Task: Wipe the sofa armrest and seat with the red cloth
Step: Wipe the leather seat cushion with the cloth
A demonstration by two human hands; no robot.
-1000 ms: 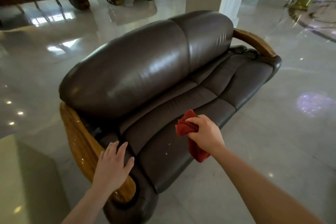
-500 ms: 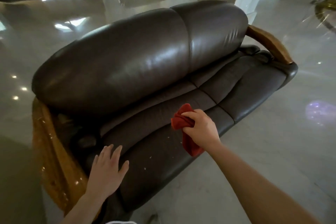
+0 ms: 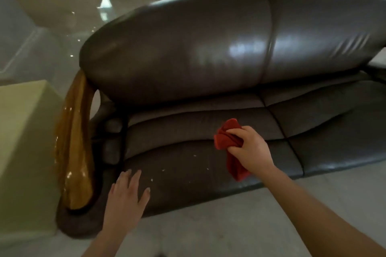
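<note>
A dark brown leather sofa point(image 3: 188, 48) fills the view, facing me. Its glossy wooden left armrest point(image 3: 75, 148) curves down at the left. My right hand point(image 3: 249, 150) grips the bunched red cloth point(image 3: 226, 139) just above the middle of the left seat cushion point(image 3: 188, 165), with part of the cloth hanging below my palm. My left hand point(image 3: 125, 198) is spread flat, fingers apart, at the cushion's front left corner beside the armrest. Small pale crumbs point(image 3: 163, 170) dot the cushion between my hands.
A pale yellow-green block point(image 3: 23, 142) stands close against the armrest on the left. Shiny light floor point(image 3: 208, 233) runs in front of the sofa and behind it. The sofa's right end is cut off by the frame edge.
The view has swung round to face the sofa front. My left hand has come off the wooden armrest onto the seat corner. My right hand still holds the cloth over the seat.
</note>
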